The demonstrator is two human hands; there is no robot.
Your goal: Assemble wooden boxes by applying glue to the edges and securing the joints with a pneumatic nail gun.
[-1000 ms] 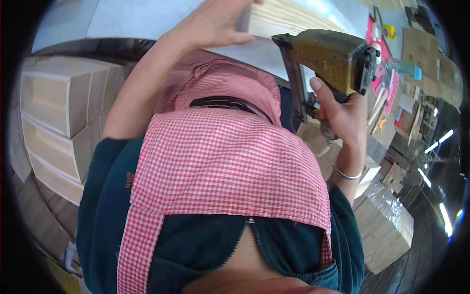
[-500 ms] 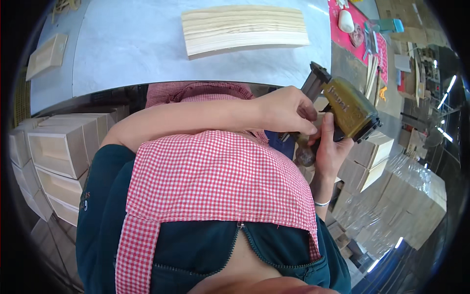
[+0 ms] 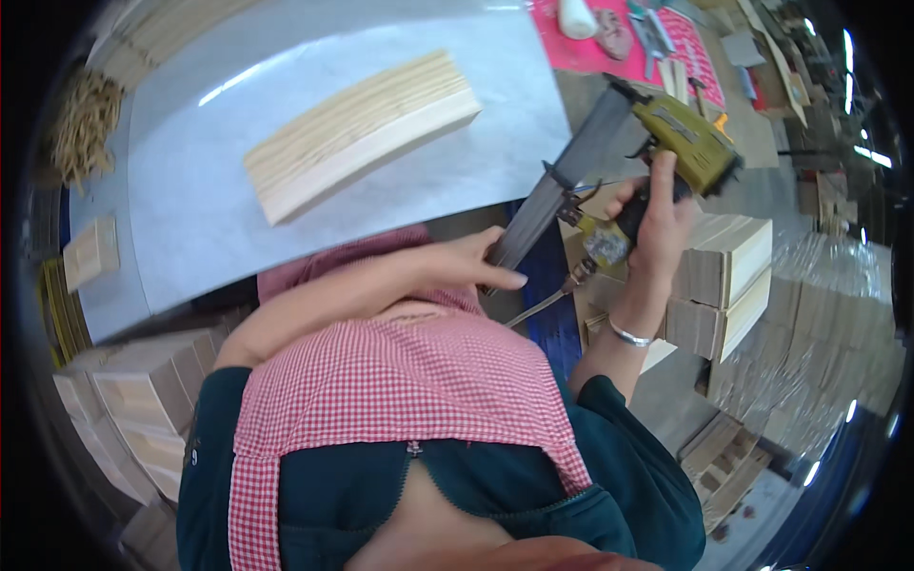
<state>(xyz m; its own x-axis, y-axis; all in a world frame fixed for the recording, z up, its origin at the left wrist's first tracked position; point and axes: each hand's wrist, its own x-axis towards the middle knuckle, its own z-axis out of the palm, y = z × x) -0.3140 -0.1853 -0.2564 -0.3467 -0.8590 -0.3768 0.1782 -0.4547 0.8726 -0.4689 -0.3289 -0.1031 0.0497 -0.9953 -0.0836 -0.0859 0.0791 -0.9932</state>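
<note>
An olive-yellow pneumatic nail gun (image 3: 687,143) is held up at the table's right front corner, its long dark magazine (image 3: 562,186) slanting down toward my left hand. My right hand (image 3: 657,214) is wrapped round its black grip, thumb up along the side. With thumb and fingers on either side, my left hand (image 3: 466,262) pinches the magazine's lower end; the fingertips are partly hidden. An air hose joins the metal fitting (image 3: 578,274) under the grip. On the tabletop, apart from both hands, lies a pale wooden box-like piece (image 3: 367,133) with a grained top.
The pale blue-grey table (image 3: 190,209) carries a small wooden tray (image 3: 92,254) and a heap of thin strips (image 3: 88,124) at left. Wooden boxes (image 3: 143,390) are stacked below. At right are more boxes (image 3: 719,276), a film-wrapped stack (image 3: 809,314) and a pink cloth (image 3: 552,43).
My left hand has moved from beside the grip to the magazine's lower end. The nail gun has turned, showing its magazine. My view has rotated, so the table and wooden piece appear tilted.
</note>
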